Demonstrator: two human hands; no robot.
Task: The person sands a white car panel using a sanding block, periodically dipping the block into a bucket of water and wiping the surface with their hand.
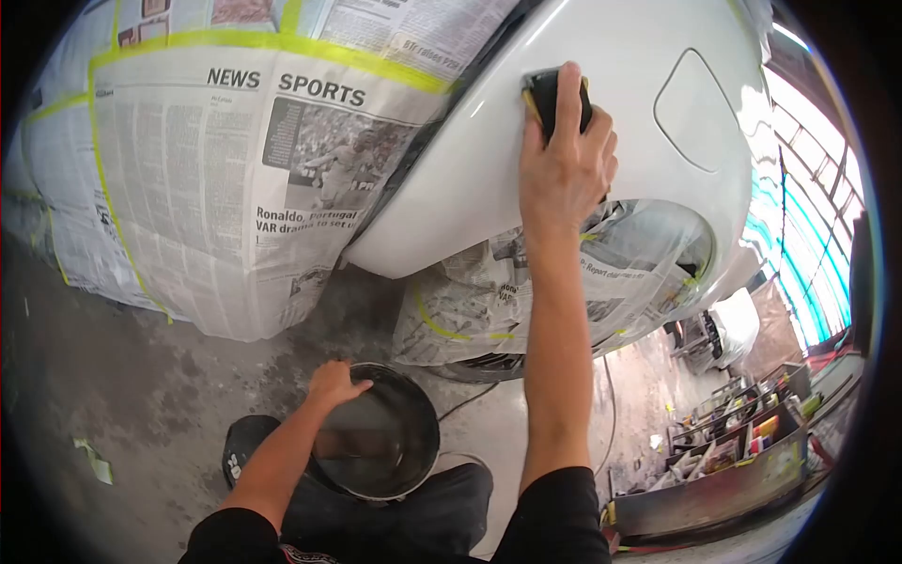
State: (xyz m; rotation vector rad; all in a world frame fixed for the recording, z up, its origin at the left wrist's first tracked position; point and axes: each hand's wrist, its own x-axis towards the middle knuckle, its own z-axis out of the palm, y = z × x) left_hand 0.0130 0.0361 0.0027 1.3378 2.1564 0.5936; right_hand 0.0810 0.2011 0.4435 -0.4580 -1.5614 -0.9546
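My right hand [568,169] is closed around a black sanding block [542,92] with a yellowish edge, index finger stretched along its top. The block lies against the glossy white car body panel [625,47], left of the fuel flap [695,108] and above the wheel arch. Low down, my left hand [336,385] grips the rim of a round black bucket [431,423], thumb over the inside. What looks like water stands in the bucket, between my knees. The block's underside is hidden.
Newspaper [188,197] edged with yellow tape covers the car at left; more newspaper [460,296] wraps the wheel. A long tool box [714,508] full of cans and tools stands at lower right. A hose [613,404] runs along the stained concrete floor [188,385].
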